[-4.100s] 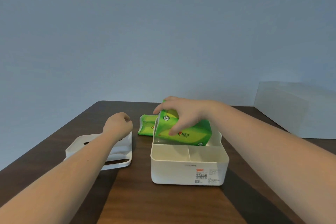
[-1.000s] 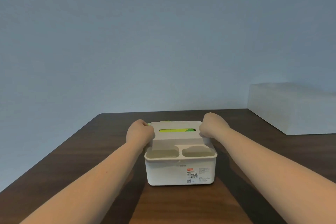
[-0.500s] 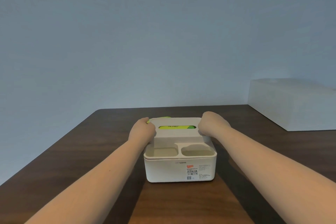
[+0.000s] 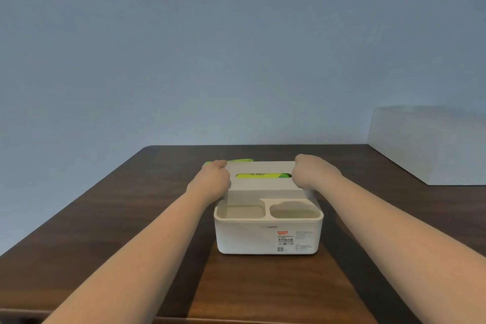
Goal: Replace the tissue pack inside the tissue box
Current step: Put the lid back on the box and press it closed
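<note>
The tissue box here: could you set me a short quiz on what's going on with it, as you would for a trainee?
1. True or false: the lid sits on the tissue box.
2. What colour shows through the lid's slot?
3. Where are the hands? A) flat on the table B) one at each end of the lid C) inside the front compartments

Key
1. True.
2. Green, the tissue pack.
3. B: left hand, right hand. Another green pack lies behind the box on the table.
</note>
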The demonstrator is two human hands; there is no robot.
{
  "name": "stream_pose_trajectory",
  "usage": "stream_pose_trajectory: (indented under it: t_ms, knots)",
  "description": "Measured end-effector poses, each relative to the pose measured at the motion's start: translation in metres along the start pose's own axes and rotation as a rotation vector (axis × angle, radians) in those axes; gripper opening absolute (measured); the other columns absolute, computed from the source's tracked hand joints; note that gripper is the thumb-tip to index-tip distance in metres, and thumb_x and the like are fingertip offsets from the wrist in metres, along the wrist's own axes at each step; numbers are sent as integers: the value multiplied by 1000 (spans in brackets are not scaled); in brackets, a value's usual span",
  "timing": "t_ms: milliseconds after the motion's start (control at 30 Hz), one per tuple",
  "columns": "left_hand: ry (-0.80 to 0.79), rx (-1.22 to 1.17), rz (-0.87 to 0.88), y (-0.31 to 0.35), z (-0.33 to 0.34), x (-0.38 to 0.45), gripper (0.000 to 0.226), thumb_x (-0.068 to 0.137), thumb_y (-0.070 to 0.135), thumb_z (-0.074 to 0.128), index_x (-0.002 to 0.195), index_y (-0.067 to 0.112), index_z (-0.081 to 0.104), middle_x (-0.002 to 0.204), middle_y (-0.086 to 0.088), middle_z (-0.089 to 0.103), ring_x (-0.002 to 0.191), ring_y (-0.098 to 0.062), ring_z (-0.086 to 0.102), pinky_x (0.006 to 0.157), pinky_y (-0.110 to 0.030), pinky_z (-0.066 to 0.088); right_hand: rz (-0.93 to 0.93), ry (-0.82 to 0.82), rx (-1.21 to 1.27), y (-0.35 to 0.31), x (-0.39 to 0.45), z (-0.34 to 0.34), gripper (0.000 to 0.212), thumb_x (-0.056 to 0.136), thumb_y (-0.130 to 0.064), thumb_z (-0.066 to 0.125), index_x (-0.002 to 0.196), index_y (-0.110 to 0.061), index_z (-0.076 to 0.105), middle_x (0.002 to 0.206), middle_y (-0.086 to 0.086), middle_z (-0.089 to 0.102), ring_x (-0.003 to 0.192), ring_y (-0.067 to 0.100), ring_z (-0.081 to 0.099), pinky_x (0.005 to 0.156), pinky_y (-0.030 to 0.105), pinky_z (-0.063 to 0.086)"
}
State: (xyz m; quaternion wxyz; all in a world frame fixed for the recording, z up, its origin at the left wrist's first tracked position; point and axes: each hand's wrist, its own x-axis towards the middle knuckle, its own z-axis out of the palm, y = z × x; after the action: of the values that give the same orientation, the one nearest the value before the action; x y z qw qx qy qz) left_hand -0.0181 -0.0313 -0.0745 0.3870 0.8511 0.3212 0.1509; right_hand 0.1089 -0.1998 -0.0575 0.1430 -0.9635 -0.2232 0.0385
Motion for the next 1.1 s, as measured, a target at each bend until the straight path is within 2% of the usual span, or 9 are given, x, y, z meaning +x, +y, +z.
stream_pose_trajectory:
  t_ms: [333,400,500,567,667,733,800,967,1100]
  knots:
    - [-13,65,-23,9,-1,-10,59,86,4,35,144,12,39,131,-17,56,110,-39,59,97,-49,51,33,-8,12,-1,-9,-2,49,86,-9,39,134,-20,44,122,5,57,100,26,56,77,35,48]
    - [70,39,-30,6,1,-16,44,94,16,33,132,2,51,127,-21,60,111,-39,59,97,-47,50,72,9,84,1,-12,1,47,89,-11,37,134,-16,45,116,8,58,100,27,58,74,35,47]
    - [69,100,-33,0,-1,-32,62,98,46,19,107,5,64,108,-18,68,98,-34,65,89,-40,52,101,24,123,5,-15,1,49,97,-19,26,143,-18,42,124,9,57,97,27,59,76,39,51]
    - [1,131,-41,-4,-5,-39,69,93,62,16,87,12,63,94,-15,70,87,-31,69,84,-39,57,86,17,111,6,-16,0,53,97,-21,21,148,-20,35,134,10,54,88,27,56,64,37,46]
    - [-105,29,-69,-13,-14,-44,70,86,73,26,75,13,61,65,-8,60,57,-24,58,56,-29,51,90,10,138,6,-25,-6,48,98,-25,22,141,-20,43,126,10,59,84,22,60,56,31,40]
    - [-157,43,-59,-20,-20,-47,68,84,71,38,88,9,66,63,-6,59,55,-20,57,50,-24,45,112,13,213,8,-33,-9,46,99,-40,22,111,-15,59,100,12,64,91,26,66,61,31,43]
    - [-183,123,-32,-24,-24,-52,58,84,60,51,98,7,68,71,-5,65,65,-18,65,54,-24,48,106,0,285,13,-41,-13,51,97,-48,27,94,-7,57,80,11,61,76,29,65,64,31,45]
    - [-153,230,3,-18,-22,-64,29,86,25,46,79,5,66,65,-6,71,63,-19,72,51,-21,53,68,-219,331,26,-68,-24,40,83,-50,60,82,-10,57,64,5,51,45,16,37,41,20,26]
    - [-90,315,26,-14,-16,-67,27,80,16,40,60,8,57,45,-1,64,38,-13,59,48,-20,49,106,-436,290,38,-80,-21,42,80,-48,66,97,-10,67,62,5,61,46,14,43,41,18,28]
